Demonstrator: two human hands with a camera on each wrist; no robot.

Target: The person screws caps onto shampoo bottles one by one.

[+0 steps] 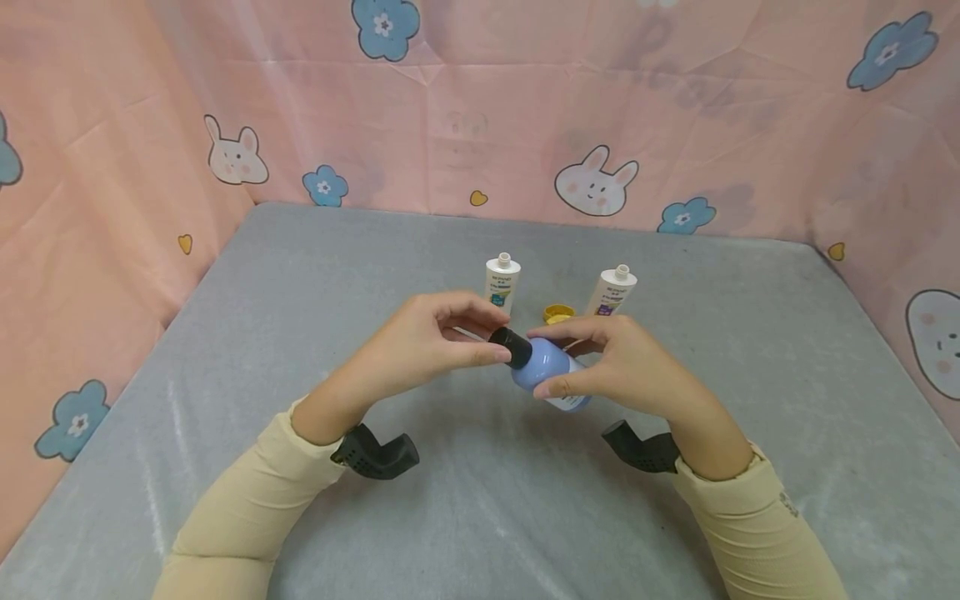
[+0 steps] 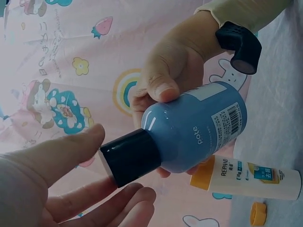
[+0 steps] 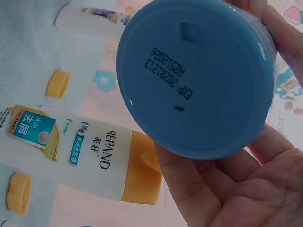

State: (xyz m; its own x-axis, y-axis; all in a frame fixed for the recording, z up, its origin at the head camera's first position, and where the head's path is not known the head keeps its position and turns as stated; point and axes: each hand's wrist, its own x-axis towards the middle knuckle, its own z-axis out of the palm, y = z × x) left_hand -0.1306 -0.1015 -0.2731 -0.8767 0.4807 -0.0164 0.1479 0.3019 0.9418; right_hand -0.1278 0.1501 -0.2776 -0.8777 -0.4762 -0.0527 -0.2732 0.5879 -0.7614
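A round-shouldered blue bottle (image 1: 546, 364) with a black cap (image 1: 513, 346) is tilted in the air, cap toward the left. My right hand (image 1: 626, 367) grips its body, thumb on the near side, fingers on the far side. Thumb and fingers of my left hand (image 1: 420, 342) pinch the black cap at its end. "pote" and a barcode label show on the blue bottle in the left wrist view. Its flat base (image 3: 194, 80), printed with a date, faces the right wrist camera. The cap's seam with the bottle shows no visible gap.
Two white bottles, one teal-labelled (image 1: 501, 282) and one purple-labelled (image 1: 611, 292), stand uncapped behind my hands. A white REPAND bottle (image 3: 90, 151) with a yellow cap stands nearby. Two loose yellow caps, one nearer (image 3: 19, 193) and one farther (image 3: 58, 84), lie on the grey cloth.
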